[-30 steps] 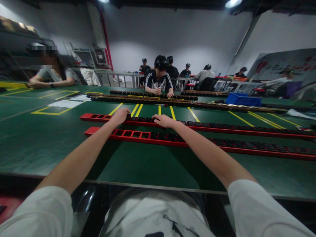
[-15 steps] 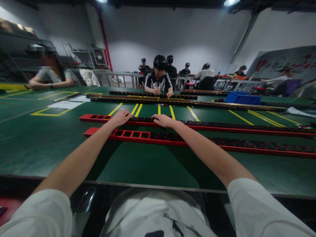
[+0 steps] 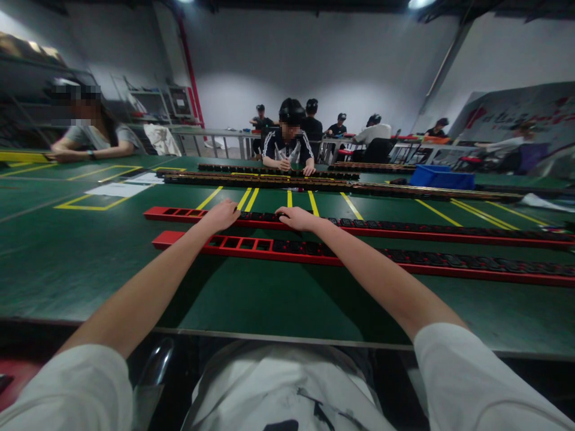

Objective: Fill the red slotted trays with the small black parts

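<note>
Two long red rails lie across the table in front of me, with square openings at their left ends and black square pieces set in rows along the rest. On the far red rail (image 3: 155, 212), my left hand (image 3: 223, 215) is closed over the rail where the openings give way to black pieces. A short way to the right, my right hand (image 3: 294, 218) has its fingers curled over the same rail, beside a black square piece (image 3: 268, 217). My fingertips are partly hidden. Closer to me lies the near red rail (image 3: 168, 240), which passes beneath my forearms.
Yellow tape lines mark the green table (image 3: 287, 305). Farther back are dark long strips (image 3: 278, 178), a blue bin (image 3: 442, 178) and paper sheets (image 3: 114, 190). A co-worker (image 3: 287, 143) sits opposite with both hands at the strips; another person (image 3: 105, 134) sits at the left.
Hardly anything differs. My left hand has shifted very slightly, still on the far rail; my right hand stays in place.
</note>
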Demonstrator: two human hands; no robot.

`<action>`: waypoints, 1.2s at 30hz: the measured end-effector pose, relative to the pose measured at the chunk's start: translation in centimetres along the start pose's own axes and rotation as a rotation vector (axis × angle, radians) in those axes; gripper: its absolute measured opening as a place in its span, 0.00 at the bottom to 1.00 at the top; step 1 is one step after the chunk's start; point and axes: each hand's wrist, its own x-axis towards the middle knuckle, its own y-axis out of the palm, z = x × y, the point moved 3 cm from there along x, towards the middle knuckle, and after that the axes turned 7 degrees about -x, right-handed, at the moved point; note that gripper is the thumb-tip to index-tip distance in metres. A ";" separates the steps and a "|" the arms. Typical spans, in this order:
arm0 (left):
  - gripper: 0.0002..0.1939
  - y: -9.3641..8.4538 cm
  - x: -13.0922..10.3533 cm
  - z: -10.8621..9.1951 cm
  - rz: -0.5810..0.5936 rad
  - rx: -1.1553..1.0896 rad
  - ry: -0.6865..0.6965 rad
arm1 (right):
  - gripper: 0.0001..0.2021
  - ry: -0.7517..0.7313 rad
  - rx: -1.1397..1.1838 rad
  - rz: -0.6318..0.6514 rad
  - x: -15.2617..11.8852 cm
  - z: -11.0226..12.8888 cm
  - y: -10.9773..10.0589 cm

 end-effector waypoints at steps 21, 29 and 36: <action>0.22 -0.9 0.1 -0.4 0.129 0.110 -0.066 | 0.19 -0.010 0.010 -0.011 0.3 -0.4 0.4; 0.21 -1.0 0.1 -0.4 0.132 0.111 -0.088 | 0.19 0.001 0.025 -0.016 0.1 -0.4 0.2; 0.22 -1.3 0.2 -0.5 0.158 0.110 -0.081 | 0.19 0.002 0.035 -0.004 0.0 -0.2 0.1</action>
